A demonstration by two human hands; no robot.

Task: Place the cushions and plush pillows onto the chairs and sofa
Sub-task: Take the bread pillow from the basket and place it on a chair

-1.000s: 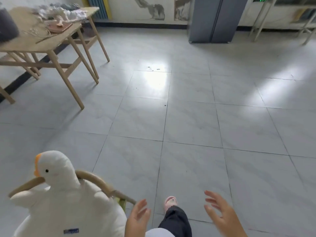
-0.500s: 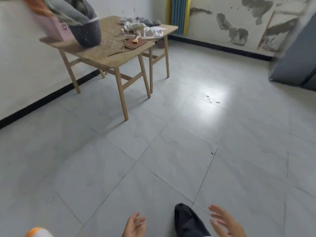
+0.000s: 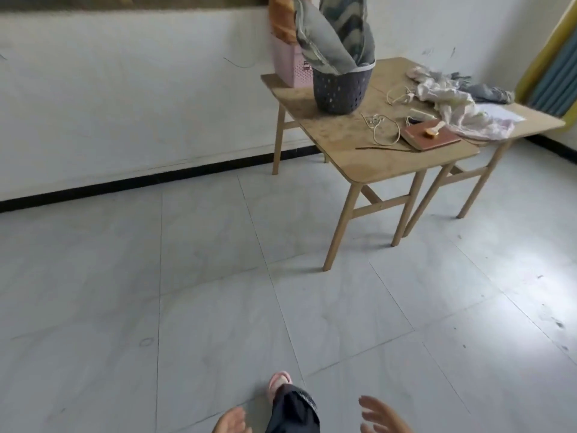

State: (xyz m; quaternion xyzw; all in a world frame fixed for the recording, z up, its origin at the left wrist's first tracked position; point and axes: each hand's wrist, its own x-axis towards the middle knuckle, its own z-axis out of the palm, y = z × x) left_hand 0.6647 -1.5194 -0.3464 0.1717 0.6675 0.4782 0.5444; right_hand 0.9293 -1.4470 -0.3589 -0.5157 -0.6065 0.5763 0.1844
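View has swung left since 0.5 s ago: goose plush gone from frame, wooden tables (image 3: 368, 157) now at 1 o'clock. Left hand (image 3: 232, 423) and right hand (image 3: 382, 417) at 6 o'clock, fingers loosely spread, holding nothing. Grey cushion (image 3: 334, 35) stands in dark basket (image 3: 342, 89) on table. No chairs or sofa visible.

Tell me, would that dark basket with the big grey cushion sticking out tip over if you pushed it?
Probably, yes. The grey cushion rises far above the dark basket, so it looks top-heavy. The basket's base seems narrower than its rim, and it stands near the table edge.
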